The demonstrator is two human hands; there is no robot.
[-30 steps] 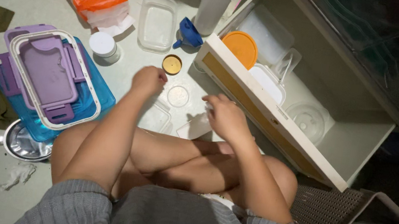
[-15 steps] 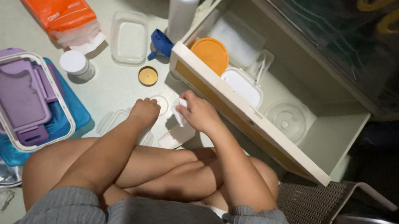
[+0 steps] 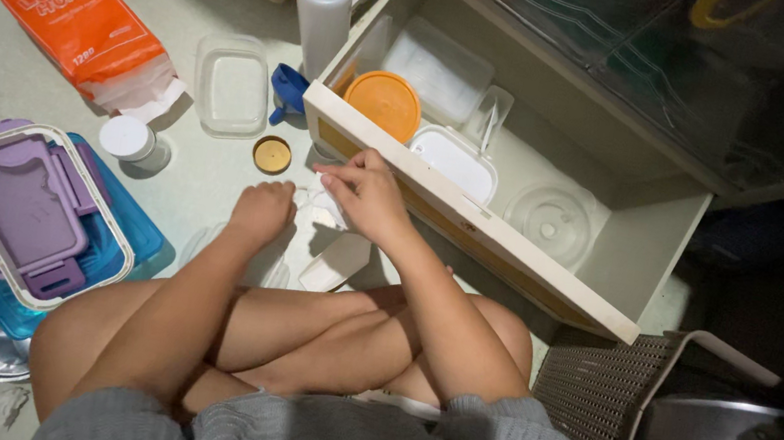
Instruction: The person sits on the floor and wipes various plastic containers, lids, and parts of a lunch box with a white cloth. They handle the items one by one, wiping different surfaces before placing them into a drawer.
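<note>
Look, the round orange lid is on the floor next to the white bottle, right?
Not quite. The head view shows the orange lid inside the open drawer, not on the floor. The white bottle does stand close by, just outside the drawer.

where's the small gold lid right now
In the head view the gold lid lies on the floor, just beyond the left hand, between the clear tub and the white-capped jar.

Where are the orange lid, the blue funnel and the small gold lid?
orange lid (image 3: 383, 104), head view, centre of its top.
blue funnel (image 3: 287, 90), head view, on its bowl.
small gold lid (image 3: 271, 154), head view, centre of the disc.
</note>
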